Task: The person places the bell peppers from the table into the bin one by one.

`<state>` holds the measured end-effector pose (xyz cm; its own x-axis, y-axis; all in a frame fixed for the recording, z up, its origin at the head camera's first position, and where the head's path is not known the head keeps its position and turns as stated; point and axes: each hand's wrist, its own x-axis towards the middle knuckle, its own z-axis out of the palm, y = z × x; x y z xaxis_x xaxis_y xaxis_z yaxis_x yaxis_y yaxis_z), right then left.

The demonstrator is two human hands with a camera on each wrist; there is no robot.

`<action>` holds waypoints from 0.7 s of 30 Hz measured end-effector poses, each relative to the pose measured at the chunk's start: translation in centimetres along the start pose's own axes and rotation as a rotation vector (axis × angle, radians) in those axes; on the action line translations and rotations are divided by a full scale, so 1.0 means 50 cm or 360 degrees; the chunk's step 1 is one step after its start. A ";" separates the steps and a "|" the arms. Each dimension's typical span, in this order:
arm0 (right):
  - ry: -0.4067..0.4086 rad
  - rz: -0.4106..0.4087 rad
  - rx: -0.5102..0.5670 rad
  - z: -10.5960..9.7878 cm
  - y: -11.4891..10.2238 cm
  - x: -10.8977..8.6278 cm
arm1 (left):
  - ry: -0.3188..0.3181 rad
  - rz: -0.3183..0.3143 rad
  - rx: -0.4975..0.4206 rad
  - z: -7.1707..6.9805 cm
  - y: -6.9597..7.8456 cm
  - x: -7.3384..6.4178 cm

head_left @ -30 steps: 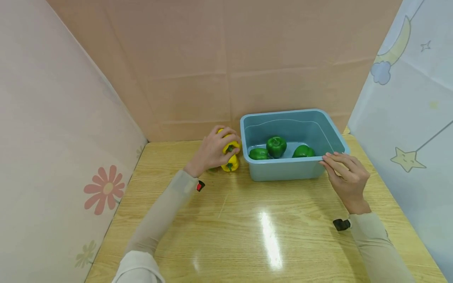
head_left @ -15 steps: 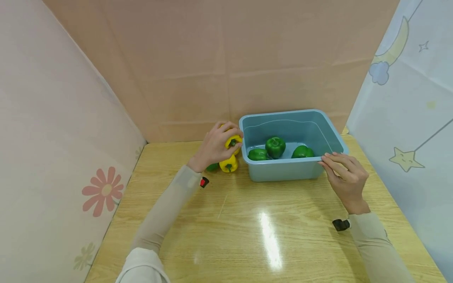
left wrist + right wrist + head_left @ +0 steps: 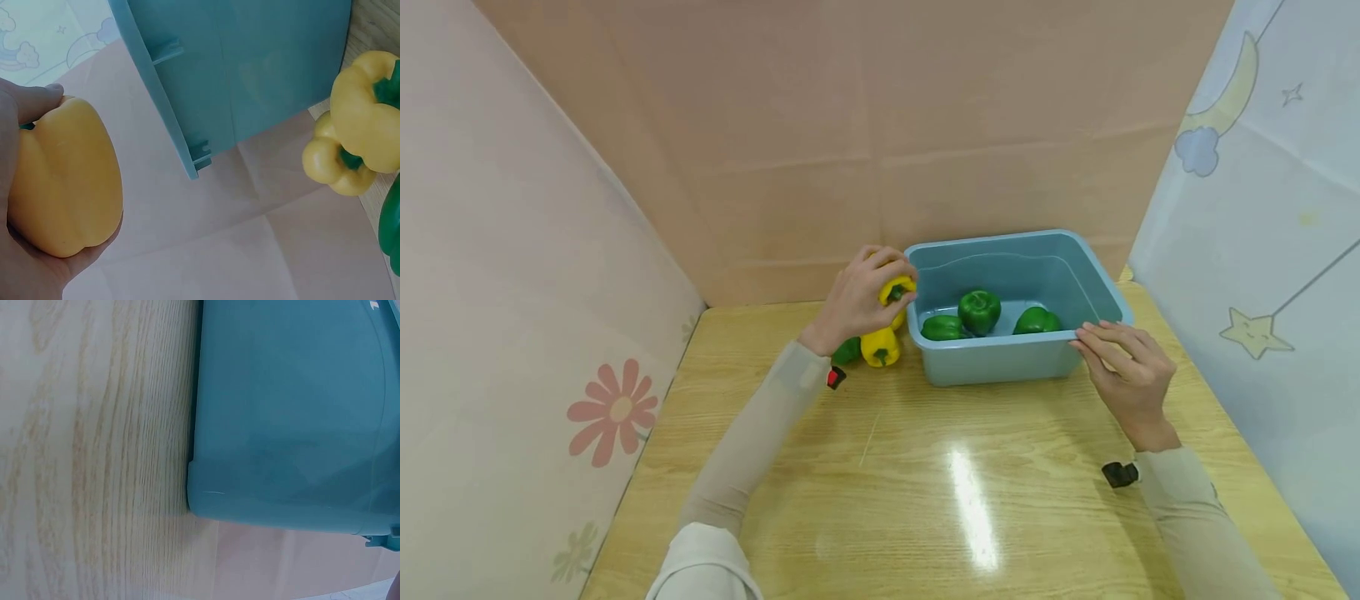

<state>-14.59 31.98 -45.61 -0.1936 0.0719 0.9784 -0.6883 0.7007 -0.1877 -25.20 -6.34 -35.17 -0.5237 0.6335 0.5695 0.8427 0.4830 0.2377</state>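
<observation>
Seemed makeshift screened-off booth, set up around wood-grain counter (image 3: 925, 508); what room lay beyond could not be told. Plain peach-brown cloth (image 3: 737, 108) hung behind, fold creases showing. Pale left sheet (image 3: 505, 217) stood at one side, printed with pink flower (image 3: 621, 409). Whitish right sheet (image 3: 1240, 242) closed other side, printed with yellow moon (image 3: 1234, 96), lilac cloud (image 3: 1197, 152) and star (image 3: 1256, 333), nursery-like pattern. Counter edges met all three; white reflection streaked glossy top.

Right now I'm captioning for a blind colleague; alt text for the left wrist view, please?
A left hand grips a yellow bell pepper at left. A rectangular blue plastic bin fills the top centre; at right sit two more yellow bell peppers and part of a green pepper.
</observation>
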 end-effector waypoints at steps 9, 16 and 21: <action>0.0016 0.0000 0.0005 0.002 0.007 -0.006 | -0.0029 -0.0005 0.0026 0.007 0.001 0.023; -0.0003 0.0016 0.0004 0.001 0.004 -0.005 | -0.0045 0.0004 0.0020 0.012 0.005 0.046; 0.0000 0.0015 -0.0002 0.002 0.000 -0.002 | -0.0079 0.0014 0.0033 0.017 0.009 0.061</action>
<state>-14.64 31.91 -45.73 -0.2001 0.0783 0.9766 -0.6858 0.7007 -0.1967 -26.51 -3.65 -34.00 -0.5223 0.6668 0.5316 0.8448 0.4895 0.2160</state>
